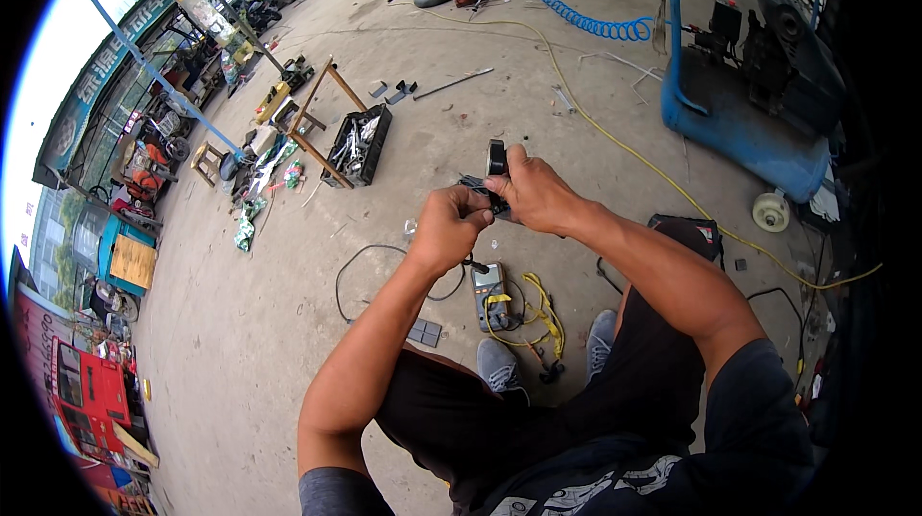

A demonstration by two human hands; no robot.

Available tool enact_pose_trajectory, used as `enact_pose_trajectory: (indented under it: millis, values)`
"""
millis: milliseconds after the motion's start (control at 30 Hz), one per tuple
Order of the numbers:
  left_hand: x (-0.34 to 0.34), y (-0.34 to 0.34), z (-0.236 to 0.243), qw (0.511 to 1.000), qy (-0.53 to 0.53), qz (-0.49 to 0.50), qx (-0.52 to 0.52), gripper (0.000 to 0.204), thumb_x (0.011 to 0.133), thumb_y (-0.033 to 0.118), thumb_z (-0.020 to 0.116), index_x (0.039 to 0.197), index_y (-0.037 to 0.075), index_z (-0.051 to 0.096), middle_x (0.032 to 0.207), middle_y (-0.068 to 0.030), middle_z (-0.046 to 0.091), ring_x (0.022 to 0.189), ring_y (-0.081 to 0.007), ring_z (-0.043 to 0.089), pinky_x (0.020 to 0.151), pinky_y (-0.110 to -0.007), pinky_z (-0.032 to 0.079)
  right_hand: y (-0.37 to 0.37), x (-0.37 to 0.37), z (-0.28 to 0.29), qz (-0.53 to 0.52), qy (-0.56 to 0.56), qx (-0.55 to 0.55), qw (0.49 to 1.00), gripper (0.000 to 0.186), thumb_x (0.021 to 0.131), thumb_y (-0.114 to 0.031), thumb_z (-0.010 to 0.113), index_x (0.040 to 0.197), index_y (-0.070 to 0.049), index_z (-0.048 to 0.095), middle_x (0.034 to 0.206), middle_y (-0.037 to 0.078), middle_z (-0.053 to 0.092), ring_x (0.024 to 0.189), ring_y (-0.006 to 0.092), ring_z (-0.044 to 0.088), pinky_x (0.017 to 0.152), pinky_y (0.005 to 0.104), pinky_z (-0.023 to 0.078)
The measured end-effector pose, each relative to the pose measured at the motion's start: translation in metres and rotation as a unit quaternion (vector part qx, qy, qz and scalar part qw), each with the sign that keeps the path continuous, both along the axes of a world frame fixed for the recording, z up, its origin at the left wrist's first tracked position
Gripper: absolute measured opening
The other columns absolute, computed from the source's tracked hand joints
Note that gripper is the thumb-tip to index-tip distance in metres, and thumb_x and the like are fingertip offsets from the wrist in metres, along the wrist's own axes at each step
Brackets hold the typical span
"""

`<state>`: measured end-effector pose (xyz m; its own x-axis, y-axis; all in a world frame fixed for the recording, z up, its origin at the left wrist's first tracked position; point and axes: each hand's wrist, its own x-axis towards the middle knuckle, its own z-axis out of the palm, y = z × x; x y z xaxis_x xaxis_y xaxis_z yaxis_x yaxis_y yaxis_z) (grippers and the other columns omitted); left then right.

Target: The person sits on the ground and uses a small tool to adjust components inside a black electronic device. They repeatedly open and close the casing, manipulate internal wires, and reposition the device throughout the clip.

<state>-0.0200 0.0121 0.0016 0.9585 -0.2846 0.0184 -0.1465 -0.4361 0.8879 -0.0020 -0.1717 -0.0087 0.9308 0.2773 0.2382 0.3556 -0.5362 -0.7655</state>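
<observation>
Both my hands meet in front of me, above the concrete floor. My left hand [448, 231] is closed, thumb and fingers pinching dark wires [472, 182]. My right hand [534, 192] is closed beside it, its fingers around a black roll of tape [497, 157] that stands up above the thumb. Where the fingers meet, the wires and tape overlap, and the exact contact is hidden. A black cable [338, 278] loops on the floor below the left hand. Below my hands lies a grey multimeter [489, 297] with yellow leads [549, 316] beside it, close to my shoes.
A black crate of tools [358, 146] stands ahead left beside a wooden frame [322, 122]. At right is a blue air compressor [740, 137] with a coiled blue hose [576, 12]. A yellow hose [615, 137] crosses the floor. A red vehicle [91, 391] is far left.
</observation>
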Motion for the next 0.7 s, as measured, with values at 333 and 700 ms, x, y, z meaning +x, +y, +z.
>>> enact_pose_trajectory:
  millis: [333,700]
  values:
    - [-0.003,-0.008,0.006,0.998,-0.045,0.021,-0.032,0.011,0.08,-0.009,0.067,0.084,-0.002,0.06,0.075,-0.003,0.062,0.067,-0.0078,0.055,0.061,-0.023,0.045,-0.002,0.014,-0.015,-0.015,-0.032,0.086,0.996,0.042,0.084,-0.029,0.071,0.085,0.01,0.057,0.076,0.026,0.065,0.07,0.038,0.067,0.064,0.0417,0.051]
    - [-0.003,-0.009,0.003,0.981,-0.158,-0.062,0.091,0.023,0.083,-0.009,0.061,0.105,-0.004,0.065,0.086,-0.0105,0.066,0.075,-0.0158,0.061,0.07,-0.03,0.049,-0.01,0.02,-0.016,0.017,0.283,0.178,0.942,0.038,0.083,-0.029,0.073,0.061,-0.001,0.059,0.053,0.007,0.056,0.041,0.0114,0.048,0.036,0.027,0.035]
